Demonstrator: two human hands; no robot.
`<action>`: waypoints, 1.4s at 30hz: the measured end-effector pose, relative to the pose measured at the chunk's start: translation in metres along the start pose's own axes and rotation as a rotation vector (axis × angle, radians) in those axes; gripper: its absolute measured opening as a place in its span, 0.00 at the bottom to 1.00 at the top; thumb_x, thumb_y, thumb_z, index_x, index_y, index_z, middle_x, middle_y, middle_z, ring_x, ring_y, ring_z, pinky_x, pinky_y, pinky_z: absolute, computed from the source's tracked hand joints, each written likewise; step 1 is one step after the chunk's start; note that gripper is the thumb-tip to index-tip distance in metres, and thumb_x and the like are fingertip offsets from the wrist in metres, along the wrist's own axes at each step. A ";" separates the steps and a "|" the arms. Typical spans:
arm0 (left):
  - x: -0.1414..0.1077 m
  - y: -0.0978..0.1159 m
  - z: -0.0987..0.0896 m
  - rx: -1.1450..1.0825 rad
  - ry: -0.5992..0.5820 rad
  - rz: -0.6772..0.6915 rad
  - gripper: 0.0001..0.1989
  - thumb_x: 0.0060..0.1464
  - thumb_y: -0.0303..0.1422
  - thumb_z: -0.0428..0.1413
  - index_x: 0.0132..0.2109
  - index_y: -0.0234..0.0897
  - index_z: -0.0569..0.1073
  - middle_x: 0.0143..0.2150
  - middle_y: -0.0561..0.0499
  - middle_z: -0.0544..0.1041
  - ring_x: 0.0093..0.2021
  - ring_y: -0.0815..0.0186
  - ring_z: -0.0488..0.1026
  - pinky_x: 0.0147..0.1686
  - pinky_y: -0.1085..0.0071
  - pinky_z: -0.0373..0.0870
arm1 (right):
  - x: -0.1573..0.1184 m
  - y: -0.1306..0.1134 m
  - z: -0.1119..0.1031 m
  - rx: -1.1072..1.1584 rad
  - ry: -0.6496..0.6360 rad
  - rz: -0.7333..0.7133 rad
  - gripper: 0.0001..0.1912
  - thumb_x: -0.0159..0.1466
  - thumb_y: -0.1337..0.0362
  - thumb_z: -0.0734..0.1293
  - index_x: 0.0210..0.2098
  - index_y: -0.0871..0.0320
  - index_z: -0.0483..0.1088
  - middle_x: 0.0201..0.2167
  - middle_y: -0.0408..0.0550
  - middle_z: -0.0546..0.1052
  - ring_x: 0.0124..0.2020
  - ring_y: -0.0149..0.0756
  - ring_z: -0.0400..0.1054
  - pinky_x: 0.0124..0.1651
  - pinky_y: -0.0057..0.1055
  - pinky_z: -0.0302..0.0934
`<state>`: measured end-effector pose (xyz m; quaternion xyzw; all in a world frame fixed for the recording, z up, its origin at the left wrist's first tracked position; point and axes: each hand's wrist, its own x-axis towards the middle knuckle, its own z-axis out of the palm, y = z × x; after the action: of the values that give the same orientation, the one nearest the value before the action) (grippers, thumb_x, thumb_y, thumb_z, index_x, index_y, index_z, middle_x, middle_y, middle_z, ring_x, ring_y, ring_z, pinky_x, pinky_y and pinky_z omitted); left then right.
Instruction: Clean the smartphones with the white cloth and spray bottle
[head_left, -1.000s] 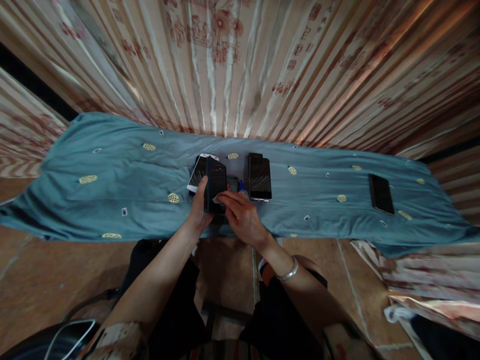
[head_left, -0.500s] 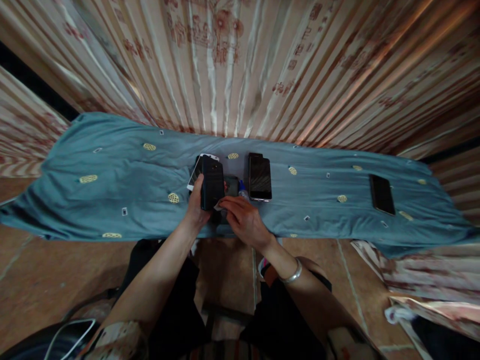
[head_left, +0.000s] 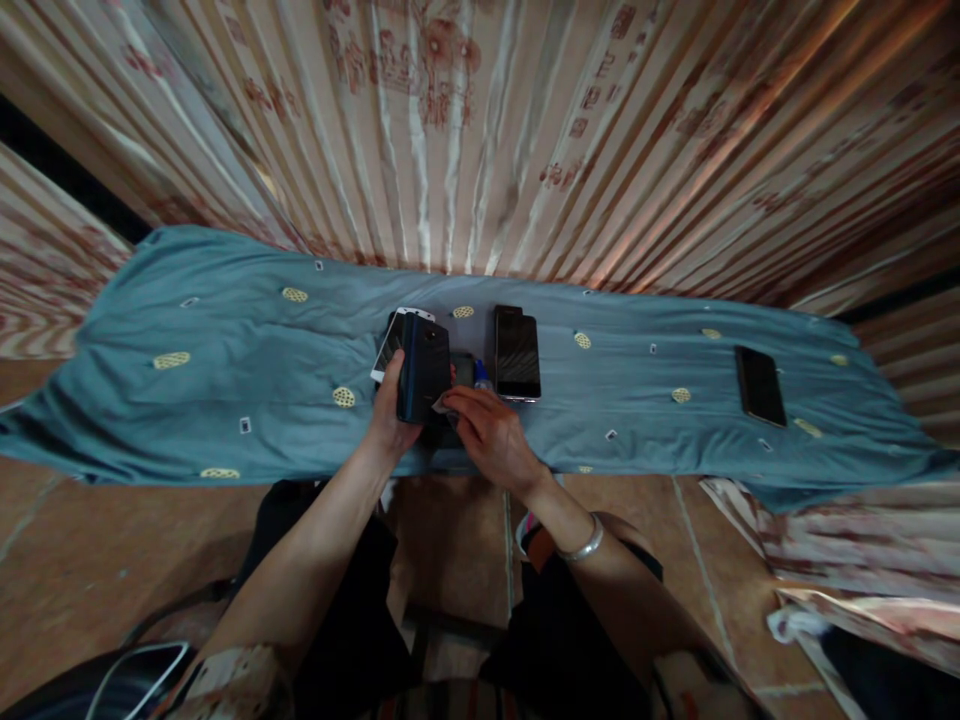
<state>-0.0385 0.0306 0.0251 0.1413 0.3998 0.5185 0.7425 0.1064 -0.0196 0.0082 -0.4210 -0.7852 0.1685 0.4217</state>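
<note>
My left hand (head_left: pixel 389 408) is closed around a dark blue smartphone (head_left: pixel 425 365), its back with the camera turned up and the thumb along its left edge. My right hand (head_left: pixel 491 432) pinches a small pale piece of cloth or tissue (head_left: pixel 441 402) against the phone's lower right edge. Partly behind the held phone lies a white smartphone (head_left: pixel 390 345). Between the held phone and a stack of dark phones (head_left: pixel 518 355) there is a small dark item (head_left: pixel 463 370) and a bottle with a blue cap (head_left: pixel 481 375), both partly covered by the right hand.
A teal patterned cloth (head_left: pixel 630 400) covers the long narrow table. One more dark phone (head_left: pixel 760 386) lies far to the right. Pleated curtains (head_left: pixel 465 150) hang close behind the table. A white cable (head_left: pixel 142 668) rests on a dark seat at lower left.
The held phone has tilted slightly, so its left side edge shows more. My right hand, with the pale piece, has shifted a little to the right and up along the phone's edge.
</note>
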 end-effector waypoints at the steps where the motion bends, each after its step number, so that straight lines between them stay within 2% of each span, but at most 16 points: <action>1: 0.000 -0.001 0.001 -0.004 -0.002 -0.012 0.25 0.68 0.45 0.45 0.40 0.32 0.80 0.34 0.43 0.82 0.42 0.57 0.81 0.40 0.66 0.79 | 0.000 0.002 0.000 -0.007 0.010 0.002 0.20 0.66 0.77 0.57 0.49 0.58 0.76 0.48 0.54 0.81 0.52 0.40 0.75 0.57 0.42 0.69; 8: -0.003 -0.008 0.007 -0.007 -0.013 0.038 0.20 0.67 0.39 0.48 0.35 0.34 0.78 0.33 0.46 0.82 0.43 0.59 0.81 0.44 0.65 0.78 | -0.002 0.014 0.001 -0.046 0.015 0.045 0.21 0.66 0.77 0.58 0.52 0.58 0.75 0.51 0.55 0.80 0.54 0.41 0.74 0.60 0.42 0.68; 13: -0.001 -0.002 0.003 0.051 0.016 -0.010 0.27 0.70 0.43 0.41 0.37 0.33 0.80 0.31 0.45 0.81 0.36 0.62 0.80 0.37 0.70 0.77 | -0.003 0.004 0.003 -0.001 -0.027 0.033 0.19 0.66 0.77 0.58 0.48 0.58 0.76 0.48 0.54 0.81 0.52 0.40 0.75 0.58 0.41 0.69; 16: -0.001 0.000 0.001 0.087 0.052 0.028 0.27 0.70 0.44 0.42 0.36 0.33 0.80 0.30 0.46 0.81 0.30 0.67 0.78 0.32 0.74 0.75 | -0.002 -0.003 0.004 0.033 -0.080 0.031 0.19 0.66 0.77 0.58 0.48 0.57 0.76 0.48 0.53 0.81 0.50 0.39 0.76 0.57 0.41 0.69; 20: -0.001 -0.003 0.001 0.080 0.039 0.009 0.26 0.69 0.44 0.43 0.37 0.32 0.80 0.29 0.46 0.81 0.29 0.67 0.77 0.29 0.74 0.74 | -0.001 -0.004 0.003 0.045 -0.083 0.043 0.20 0.66 0.76 0.58 0.48 0.57 0.76 0.48 0.53 0.81 0.51 0.39 0.75 0.57 0.42 0.69; 22: -0.001 -0.008 0.002 0.059 0.014 -0.007 0.24 0.68 0.45 0.46 0.38 0.32 0.79 0.29 0.46 0.81 0.31 0.65 0.78 0.31 0.72 0.75 | -0.001 -0.001 0.002 0.033 -0.053 0.045 0.20 0.67 0.76 0.57 0.49 0.58 0.76 0.48 0.54 0.81 0.51 0.40 0.75 0.58 0.43 0.69; 26: -0.001 -0.019 0.005 -0.024 -0.006 0.013 0.15 0.62 0.41 0.56 0.38 0.33 0.78 0.34 0.48 0.81 0.39 0.61 0.80 0.40 0.68 0.76 | 0.000 0.007 0.000 -0.011 -0.012 0.064 0.19 0.68 0.74 0.58 0.51 0.57 0.76 0.51 0.55 0.80 0.54 0.43 0.74 0.60 0.45 0.68; 30: -0.001 -0.026 0.005 -0.023 -0.019 -0.028 0.11 0.57 0.38 0.61 0.34 0.32 0.76 0.32 0.50 0.80 0.40 0.62 0.79 0.43 0.68 0.75 | 0.000 0.009 -0.002 -0.041 0.025 0.085 0.20 0.70 0.72 0.58 0.55 0.55 0.75 0.54 0.54 0.79 0.55 0.42 0.73 0.61 0.45 0.68; 34: 0.000 -0.029 0.001 0.022 -0.052 0.026 0.10 0.50 0.35 0.65 0.33 0.33 0.75 0.29 0.54 0.77 0.35 0.67 0.76 0.41 0.71 0.71 | 0.001 0.007 -0.005 -0.080 0.078 0.055 0.21 0.71 0.71 0.57 0.57 0.53 0.74 0.54 0.52 0.79 0.55 0.40 0.73 0.61 0.43 0.69; 38: 0.003 -0.029 -0.001 0.058 -0.075 0.071 0.14 0.44 0.36 0.69 0.34 0.34 0.75 0.27 0.57 0.75 0.30 0.71 0.72 0.34 0.74 0.67 | 0.001 0.003 -0.007 -0.092 0.083 0.018 0.21 0.71 0.71 0.57 0.57 0.54 0.74 0.53 0.54 0.79 0.55 0.41 0.73 0.60 0.45 0.69; 42: 0.005 -0.022 -0.001 0.094 -0.053 0.122 0.14 0.45 0.35 0.69 0.36 0.35 0.76 0.28 0.57 0.76 0.28 0.73 0.71 0.31 0.75 0.65 | 0.000 -0.006 -0.007 -0.073 0.036 -0.035 0.21 0.70 0.73 0.57 0.55 0.57 0.75 0.53 0.56 0.79 0.54 0.44 0.72 0.59 0.47 0.69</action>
<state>-0.0242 0.0248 0.0081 0.2136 0.3945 0.5397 0.7123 0.1090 -0.0235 0.0165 -0.4250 -0.7903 0.1246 0.4233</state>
